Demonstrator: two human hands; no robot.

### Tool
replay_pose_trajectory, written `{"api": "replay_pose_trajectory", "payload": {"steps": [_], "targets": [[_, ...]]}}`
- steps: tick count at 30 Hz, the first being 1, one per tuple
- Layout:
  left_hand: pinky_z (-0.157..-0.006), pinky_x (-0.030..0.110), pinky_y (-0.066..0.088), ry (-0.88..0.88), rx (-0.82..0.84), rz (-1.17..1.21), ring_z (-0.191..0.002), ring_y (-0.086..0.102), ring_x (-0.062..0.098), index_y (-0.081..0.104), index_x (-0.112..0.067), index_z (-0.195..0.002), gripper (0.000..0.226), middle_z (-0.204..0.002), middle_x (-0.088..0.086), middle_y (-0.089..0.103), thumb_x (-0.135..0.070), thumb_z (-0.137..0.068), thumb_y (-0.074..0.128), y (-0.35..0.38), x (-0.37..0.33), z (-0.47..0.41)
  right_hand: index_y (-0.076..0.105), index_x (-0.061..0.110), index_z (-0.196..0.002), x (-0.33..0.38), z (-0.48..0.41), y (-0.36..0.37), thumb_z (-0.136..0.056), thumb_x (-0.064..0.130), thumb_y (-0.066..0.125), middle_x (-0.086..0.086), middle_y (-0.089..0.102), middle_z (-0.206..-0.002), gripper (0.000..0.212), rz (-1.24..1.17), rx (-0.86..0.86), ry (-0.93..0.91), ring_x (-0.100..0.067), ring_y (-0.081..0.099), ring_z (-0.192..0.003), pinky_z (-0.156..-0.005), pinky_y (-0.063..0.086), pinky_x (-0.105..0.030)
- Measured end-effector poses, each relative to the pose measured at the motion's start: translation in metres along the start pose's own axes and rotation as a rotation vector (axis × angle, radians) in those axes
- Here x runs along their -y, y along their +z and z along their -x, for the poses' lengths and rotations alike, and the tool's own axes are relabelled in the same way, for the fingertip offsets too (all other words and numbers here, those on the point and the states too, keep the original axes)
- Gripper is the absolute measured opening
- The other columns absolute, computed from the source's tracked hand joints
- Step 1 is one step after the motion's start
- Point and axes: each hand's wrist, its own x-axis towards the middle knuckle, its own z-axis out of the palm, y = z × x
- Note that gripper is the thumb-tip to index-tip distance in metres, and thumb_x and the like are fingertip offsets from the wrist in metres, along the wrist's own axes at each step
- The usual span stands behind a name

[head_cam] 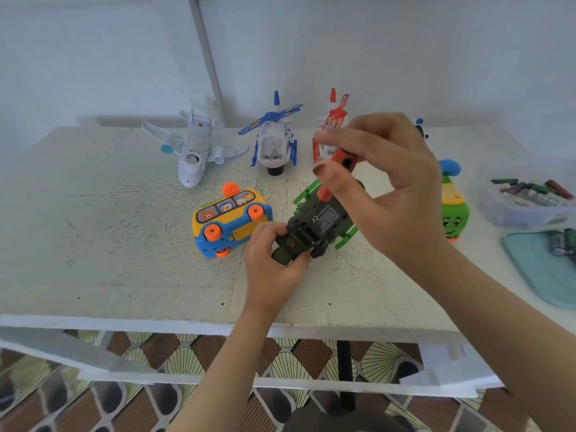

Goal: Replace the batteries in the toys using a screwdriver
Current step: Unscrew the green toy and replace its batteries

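Observation:
A dark green toy helicopter [314,222] lies upside down on the white table [109,244], its underside with a label facing up. My left hand [274,260] grips its near end from below. My right hand [383,182] pinches the orange-and-black handle of a screwdriver [338,168] between thumb and fingers. The screwdriver stands tilted with its tip down on the toy's underside. Bright green skids [346,238] stick out at the toy's sides.
A yellow-blue toy bus [230,222] lies on its side just left of my left hand. A white plane [194,151], a blue helicopter [274,141] and a red helicopter [330,120] stand behind. A green toy phone [453,213], a clear box of batteries [526,194] and a teal lid [542,269] are at the right.

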Motion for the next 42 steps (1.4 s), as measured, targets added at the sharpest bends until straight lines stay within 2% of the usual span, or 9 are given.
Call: {"api": "replay_pose_trajectory", "payload": {"steps": [3, 10, 14, 19, 23, 28, 34, 38, 42], "targets": [[-0.069, 0.008, 0.036, -0.001, 0.000, -0.002, -0.081, 0.047, -0.004, 0.048, -0.025, -0.086, 0.045, -0.085, -0.015, 0.048, -0.004, -0.060, 0.078, 0.0001, 0.0002, 0.0000, 0.070, 0.015, -0.104, 0.0028, -0.0036, 0.0012, -0.086, 0.023, 0.067, 0.001, 0.059, -0.082, 0.020, 0.000, -0.061, 0.000, -0.006, 0.053, -0.082, -0.079, 0.040, -0.013], [-0.068, 0.009, 0.036, 0.001, -0.003, -0.005, -0.081, 0.047, -0.004, 0.048, -0.024, -0.086, 0.045, -0.085, -0.014, 0.048, -0.004, -0.060, 0.079, -0.0002, 0.0007, -0.0001, 0.067, 0.010, -0.100, 0.0014, -0.0043, 0.0009, -0.093, 0.018, 0.053, -0.001, 0.069, -0.078, 0.018, -0.068, -0.020, 0.113, -0.012, 0.067, -0.076, -0.082, 0.051, -0.044], [-0.068, 0.008, 0.036, 0.006, 0.003, -0.006, -0.080, 0.047, -0.004, 0.049, -0.022, -0.085, 0.044, -0.085, -0.013, 0.049, -0.004, -0.060, 0.079, -0.0004, 0.0007, -0.0002, 0.067, 0.015, -0.099, -0.0006, -0.0029, -0.0012, -0.093, 0.012, 0.045, -0.006, 0.069, -0.079, 0.023, -0.112, -0.024, 0.128, -0.010, 0.064, -0.078, -0.081, 0.053, -0.043], [-0.067, 0.009, 0.036, 0.005, 0.005, -0.008, -0.080, 0.047, -0.003, 0.049, -0.022, -0.085, 0.044, -0.085, -0.013, 0.049, -0.004, -0.059, 0.080, -0.0004, 0.0007, 0.0003, 0.069, 0.025, -0.092, 0.0018, -0.0009, -0.0017, -0.089, 0.028, 0.062, 0.003, 0.071, -0.076, 0.008, -0.030, -0.111, 0.094, -0.016, 0.061, -0.087, -0.085, 0.043, -0.029], [-0.067, 0.009, 0.036, 0.010, 0.007, -0.016, -0.079, 0.047, -0.002, 0.049, -0.022, -0.085, 0.044, -0.085, -0.015, 0.048, -0.005, -0.060, 0.080, -0.0005, 0.0004, 0.0003, 0.069, 0.022, -0.095, 0.0043, -0.0013, -0.0005, -0.087, 0.029, 0.065, 0.015, 0.067, -0.074, 0.011, -0.015, -0.106, 0.113, -0.004, 0.063, -0.082, -0.088, 0.046, -0.044], [-0.068, 0.009, 0.036, 0.000, 0.006, -0.010, -0.080, 0.047, -0.003, 0.049, -0.023, -0.086, 0.043, -0.086, -0.016, 0.049, -0.006, -0.060, 0.079, 0.0001, 0.0000, 0.0008, 0.066, 0.013, -0.096, 0.0043, 0.0014, -0.0011, -0.092, 0.020, 0.054, 0.003, 0.069, -0.070, 0.015, -0.100, -0.023, 0.174, -0.011, 0.069, -0.075, -0.096, 0.040, -0.063], [-0.067, 0.009, 0.037, -0.003, 0.002, -0.009, -0.080, 0.048, -0.003, 0.050, -0.021, -0.085, 0.042, -0.086, -0.014, 0.049, -0.006, -0.060, 0.079, 0.0004, 0.0008, 0.0004, 0.065, 0.020, -0.098, 0.0022, -0.0006, -0.0047, -0.093, 0.017, 0.041, 0.004, 0.066, -0.068, 0.025, -0.101, -0.027, 0.145, -0.010, 0.066, -0.077, -0.093, 0.045, -0.052], [-0.068, 0.009, 0.036, 0.000, 0.004, -0.018, -0.081, 0.047, -0.004, 0.050, -0.021, -0.085, 0.042, -0.086, -0.015, 0.049, -0.007, -0.060, 0.080, 0.0007, 0.0018, 0.0010, 0.067, 0.023, -0.096, 0.0006, -0.0005, -0.0051, -0.093, 0.025, 0.052, 0.013, 0.065, -0.071, 0.015, -0.045, -0.055, 0.084, -0.006, 0.059, -0.090, -0.089, 0.044, -0.029], [-0.067, 0.010, 0.035, -0.009, -0.005, -0.025, -0.080, 0.046, -0.004, 0.049, -0.021, -0.085, 0.043, -0.085, -0.015, 0.049, -0.006, -0.059, 0.080, 0.0010, 0.0021, 0.0009, 0.069, 0.019, -0.101, 0.0028, 0.0048, -0.0021, -0.090, 0.022, 0.060, 0.006, 0.068, -0.072, 0.014, -0.056, -0.037, 0.033, -0.002, 0.058, -0.078, -0.085, 0.043, -0.029]]}}
